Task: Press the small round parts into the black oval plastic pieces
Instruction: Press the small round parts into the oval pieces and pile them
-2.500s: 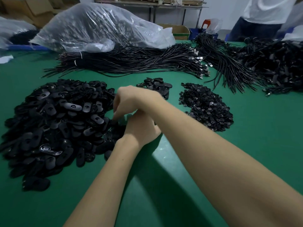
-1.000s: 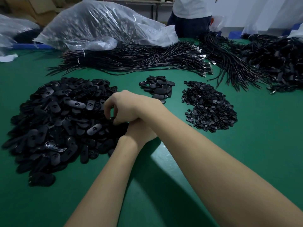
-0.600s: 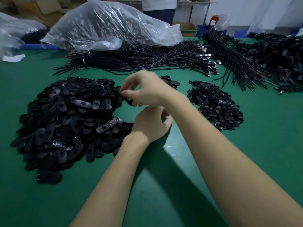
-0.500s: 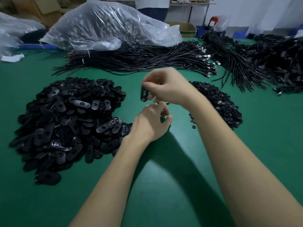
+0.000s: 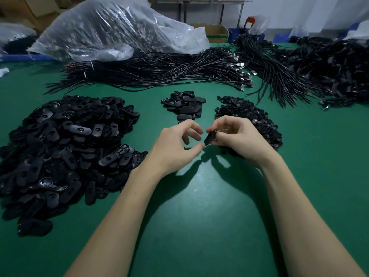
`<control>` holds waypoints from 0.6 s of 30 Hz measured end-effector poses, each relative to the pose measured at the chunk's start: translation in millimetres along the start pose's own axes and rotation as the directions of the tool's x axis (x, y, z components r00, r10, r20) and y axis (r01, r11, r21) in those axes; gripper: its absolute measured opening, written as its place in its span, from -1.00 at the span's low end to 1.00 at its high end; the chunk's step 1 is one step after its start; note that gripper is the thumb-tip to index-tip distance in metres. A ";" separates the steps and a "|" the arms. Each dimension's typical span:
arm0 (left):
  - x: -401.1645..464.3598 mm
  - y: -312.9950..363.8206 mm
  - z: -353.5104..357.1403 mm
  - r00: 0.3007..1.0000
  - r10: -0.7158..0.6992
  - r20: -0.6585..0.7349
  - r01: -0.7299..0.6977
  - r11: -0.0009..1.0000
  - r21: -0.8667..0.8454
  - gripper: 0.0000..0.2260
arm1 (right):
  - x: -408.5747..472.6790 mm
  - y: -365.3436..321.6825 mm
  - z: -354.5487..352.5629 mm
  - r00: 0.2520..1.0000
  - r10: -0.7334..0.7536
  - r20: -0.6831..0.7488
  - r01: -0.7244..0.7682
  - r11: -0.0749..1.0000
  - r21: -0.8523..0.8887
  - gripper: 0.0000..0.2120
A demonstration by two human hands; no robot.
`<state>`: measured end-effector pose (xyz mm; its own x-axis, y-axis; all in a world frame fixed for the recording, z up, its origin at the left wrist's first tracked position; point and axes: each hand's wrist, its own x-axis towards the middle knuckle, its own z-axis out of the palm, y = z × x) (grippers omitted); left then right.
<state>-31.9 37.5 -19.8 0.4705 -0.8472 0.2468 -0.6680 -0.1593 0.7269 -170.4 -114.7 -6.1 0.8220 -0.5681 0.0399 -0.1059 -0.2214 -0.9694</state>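
Head view only. Green tabletop [image 5: 199, 226] carries all parts. Right hand [image 5: 237, 140] sits above the tabletop's middle, fingers curled and pinching one black oval piece [image 5: 209, 138], held tilted, its lower end pointing toward the left hand. Left hand [image 5: 173, 146] is just beside it, fingers [image 5: 192, 129] loosely curled and spread, thumb tip close to the lower end of the held piece; contact cannot be judged. Whether the left hand holds a small round part cannot be told.

Large heap of black oval pieces [image 5: 65, 148] fills the tabletop's left side, running toward the near-left corner. Smaller pile of oval pieces [image 5: 184, 105] lies beyond the hands, toward the far edge. Heap of small round parts [image 5: 257, 120] lies right of that pile, partly hidden behind the right hand.

Bundled black cables [image 5: 159, 70] stretch across the far part of the tabletop; a second cable mass [image 5: 329, 68] occupies the far-right corner. Clear plastic bag [image 5: 111, 29] rests at the far-left edge, behind the cables. Cardboard box [image 5: 216, 34] stands past the far edge.
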 end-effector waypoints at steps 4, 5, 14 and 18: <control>0.2 2.8 3.1 1.000 0.006 0.017 -0.006 0.999 -0.042 -0.82 | 0.0 4.6 1.0 0.999 0.049 0.012 -0.050 0.992 0.118 -0.74; 0.2 3.4 4.3 1.000 0.011 0.015 -0.010 0.999 -0.047 -0.81 | 0.2 5.2 0.7 0.998 0.061 0.018 -0.063 0.986 0.157 -0.77; 0.2 2.0 4.2 0.998 0.032 0.051 -0.030 0.999 -0.033 -0.66 | 1.0 3.7 4.8 0.995 0.100 -0.014 -0.093 0.962 0.257 -0.72; 1.0 -0.3 4.2 0.998 0.030 0.049 -0.029 1.000 -0.012 -0.66 | 2.3 3.3 9.7 0.991 0.119 -0.062 -0.102 0.968 0.231 -0.69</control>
<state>-33.7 34.6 -22.4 0.4217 -0.8753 0.2368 -0.6747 -0.1284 0.7268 -163.4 -109.0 -11.6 0.7671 -0.6386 -0.0607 -0.0567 0.0268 -0.9980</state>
